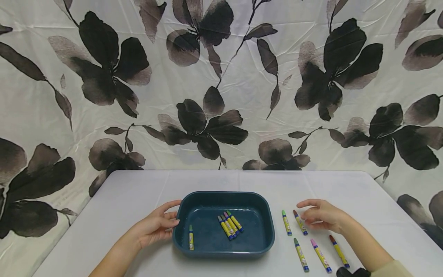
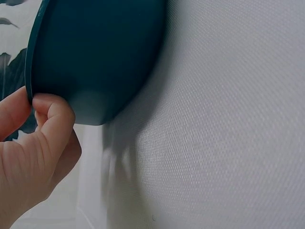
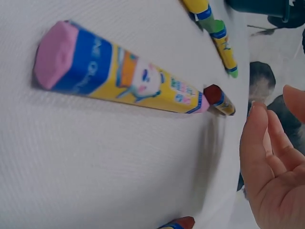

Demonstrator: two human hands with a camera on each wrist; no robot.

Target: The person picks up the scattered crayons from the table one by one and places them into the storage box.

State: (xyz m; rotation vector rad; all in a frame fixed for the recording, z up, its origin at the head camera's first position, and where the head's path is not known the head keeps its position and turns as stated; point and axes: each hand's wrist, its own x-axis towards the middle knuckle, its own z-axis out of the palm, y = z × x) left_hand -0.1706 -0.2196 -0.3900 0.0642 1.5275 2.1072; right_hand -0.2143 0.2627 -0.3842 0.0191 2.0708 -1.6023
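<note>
My left hand [image 1: 157, 225] pinches the left rim of a dark teal rectangular tray [image 1: 225, 254], and the left wrist view shows thumb and finger on that rim. Inside lie a lone green crayon [image 1: 191, 238] at the left and a slanted cluster of several crayons [image 1: 231, 226] right of centre. Over the table to the right, my right hand [image 1: 325, 216] hovers with loosely bent fingers and holds nothing. Just beside its fingertips is a brown crayon [image 1: 300, 222]. The right wrist view shows a pink crayon [image 3: 128, 71] large in the foreground, apart from the fingers.
Around the right hand, a light green crayon [image 1: 286, 223], a dark green crayon [image 1: 301, 255] and a reddish-brown crayon [image 1: 339, 251] lie on the white table [image 1: 138, 184]. A floral cloth [image 1: 259, 127] hangs behind the table's far edge.
</note>
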